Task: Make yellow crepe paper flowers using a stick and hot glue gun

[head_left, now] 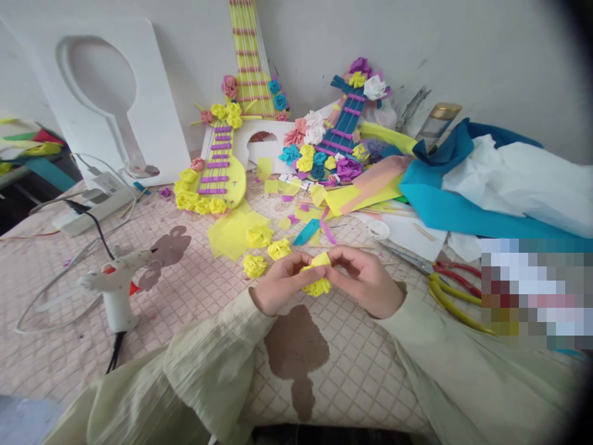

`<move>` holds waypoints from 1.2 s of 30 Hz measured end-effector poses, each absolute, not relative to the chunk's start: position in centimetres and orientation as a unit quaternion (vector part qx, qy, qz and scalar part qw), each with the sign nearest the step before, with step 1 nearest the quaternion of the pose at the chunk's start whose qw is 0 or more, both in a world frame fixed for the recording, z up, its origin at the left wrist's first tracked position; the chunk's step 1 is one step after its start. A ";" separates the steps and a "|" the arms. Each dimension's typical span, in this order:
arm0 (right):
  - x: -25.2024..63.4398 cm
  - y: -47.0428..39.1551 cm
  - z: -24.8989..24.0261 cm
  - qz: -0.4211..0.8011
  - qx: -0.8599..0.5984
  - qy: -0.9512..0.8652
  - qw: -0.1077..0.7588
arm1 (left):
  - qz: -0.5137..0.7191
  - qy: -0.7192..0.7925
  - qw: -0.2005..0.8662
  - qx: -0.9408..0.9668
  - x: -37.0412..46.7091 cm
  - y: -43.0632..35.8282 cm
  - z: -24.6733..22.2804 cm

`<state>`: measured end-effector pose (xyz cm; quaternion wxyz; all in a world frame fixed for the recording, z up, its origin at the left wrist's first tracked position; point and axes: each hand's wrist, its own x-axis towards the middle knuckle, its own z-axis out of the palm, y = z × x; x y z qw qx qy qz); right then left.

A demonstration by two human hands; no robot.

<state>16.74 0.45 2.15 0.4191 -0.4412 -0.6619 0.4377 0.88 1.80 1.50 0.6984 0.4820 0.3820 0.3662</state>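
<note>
Between both my hands, over the middle of the table, is a yellow paper flower [317, 285]. My left hand [285, 281] pinches it from the left, thumb and fingertips closed on the paper. From the other side my right hand [364, 278] grips a raised yellow fold of it with thumb and index finger. Just left of my left hand lie a round yellow paper flower [254, 266] and a second yellow flower [279, 248]. Behind them, another yellow flower [259, 235] rests on a stack of yellow paper sheets [222, 233].
A white glue gun [118, 290] stands at left near a power strip [95, 203]. Decorated paper instruments, a yellow one [236, 179] and a blue one [341, 127], lean at the back. Scissors [445, 275] lie right, by blue crepe paper [440, 201]. A white cut-out board [152, 93] leans on the wall.
</note>
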 end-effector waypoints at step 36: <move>16.8 0.8 2.0 0.449 -0.445 -0.655 0.415 | 0.411 0.412 0.619 0.528 0.8 1.6 1.6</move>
